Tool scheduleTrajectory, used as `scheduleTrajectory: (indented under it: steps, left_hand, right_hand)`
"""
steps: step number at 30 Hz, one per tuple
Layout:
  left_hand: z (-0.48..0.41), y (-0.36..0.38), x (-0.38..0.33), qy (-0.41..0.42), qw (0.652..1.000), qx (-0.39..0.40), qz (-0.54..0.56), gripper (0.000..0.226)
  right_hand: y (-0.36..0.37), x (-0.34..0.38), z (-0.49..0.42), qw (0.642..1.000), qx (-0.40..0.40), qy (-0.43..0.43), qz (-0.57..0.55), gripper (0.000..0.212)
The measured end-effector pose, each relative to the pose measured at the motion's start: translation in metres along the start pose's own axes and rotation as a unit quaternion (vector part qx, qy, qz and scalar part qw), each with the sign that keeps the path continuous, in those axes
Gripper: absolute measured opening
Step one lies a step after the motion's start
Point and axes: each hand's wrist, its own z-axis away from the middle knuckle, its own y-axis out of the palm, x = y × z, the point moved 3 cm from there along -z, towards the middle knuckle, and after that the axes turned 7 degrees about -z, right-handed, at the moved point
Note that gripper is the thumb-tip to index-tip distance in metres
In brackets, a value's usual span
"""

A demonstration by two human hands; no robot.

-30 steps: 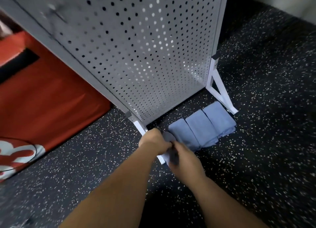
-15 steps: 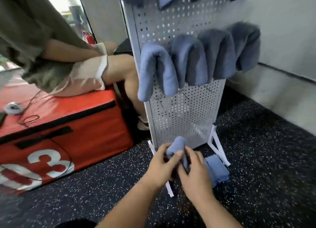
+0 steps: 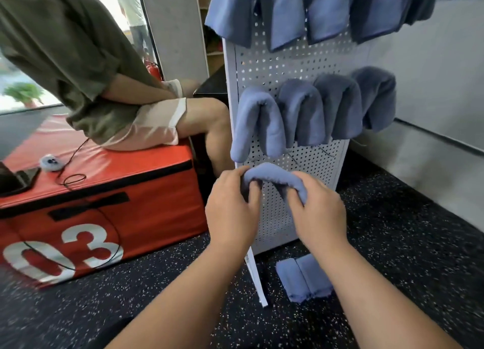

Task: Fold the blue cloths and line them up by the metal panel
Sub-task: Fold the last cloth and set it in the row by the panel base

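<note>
While both hands work at waist level in front of the panel (image 3: 285, 65), a person bends a blue cloth (image 3: 269, 174) into an arch, the left hand (image 3: 231, 212) pinching one end and the right hand (image 3: 318, 212) pinching the other. Each grip is closed on the cloth, fingers curled over its top and thumbs underneath, so the cloth hangs clear of the panel face, just before its lower holes. Directly above the held cloth, four more cloths (image 3: 311, 113) are draped over hooks across the middle of the panel, and a further row (image 3: 314, 10) hangs along its top edge. At the foot of the panel, on the speckled floor (image 3: 406, 270), two folded cloths (image 3: 302, 278) lie side by side, touching, just beside the white base leg (image 3: 258, 283). To the left of the panel, another person sits on a red box (image 3: 104, 199) marked 03.

The step in hand appears to be the folding of one cloth, with the row on the floor only begun. The next move likely calls for bringing the two ends together into a tight fold, then lowering the cloth to the foot of the panel and setting it flush against the pair already there, edges matched so the line runs straight.
</note>
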Motion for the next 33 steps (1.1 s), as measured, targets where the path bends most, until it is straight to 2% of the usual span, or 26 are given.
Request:
scheduleTrajectory:
  steps: [3, 6, 13, 15, 18, 22, 26, 29, 33]
  left_hand:
    - [-0.016, 0.005, 0.002, -0.034, 0.999, -0.007, -0.035, 0.033]
    - [-0.019, 0.018, 0.014, -0.076, 0.997, -0.020, -0.024, 0.033]
    - [-0.012, 0.062, 0.037, -0.179, 0.973, -0.037, 0.139, 0.021]
    - [-0.011, 0.074, 0.043, -0.182, 0.970, -0.022, 0.158, 0.023]
    - [-0.003, 0.091, 0.055, -0.148, 0.973, 0.048, 0.169, 0.034]
    - [0.027, 0.098, 0.074, -0.109, 0.980, 0.090, 0.142, 0.048]
    - [0.079, 0.116, 0.109, -0.207, 0.971, 0.087, 0.087, 0.048]
    - [0.122, 0.152, 0.130, -0.255, 0.948, 0.186, 0.039, 0.045]
    - [0.164, 0.212, 0.141, -0.225, 0.896, 0.383, 0.004, 0.047]
  right_hand:
    - [0.011, -0.002, -0.020, 1.000, -0.005, 0.004, 0.020, 0.025]
    - [0.031, -0.008, -0.033, 0.999, 0.005, 0.029, 0.024, 0.024]
    - [0.080, -0.028, -0.042, 0.995, 0.013, 0.099, 0.027, 0.009]
    - [0.089, -0.040, -0.043, 0.993, 0.036, 0.106, 0.036, 0.010]
    - [0.098, -0.056, -0.036, 0.988, 0.102, 0.101, 0.060, 0.011]
    - [0.102, -0.073, -0.018, 0.986, 0.146, 0.071, 0.038, 0.026]
    - [0.097, -0.114, 0.021, 0.979, 0.166, 0.110, 0.034, 0.066]
    - [0.107, -0.170, 0.067, 0.953, 0.234, 0.173, 0.079, 0.065]
    - [0.131, -0.251, 0.135, 0.904, 0.337, 0.255, 0.068, 0.041]
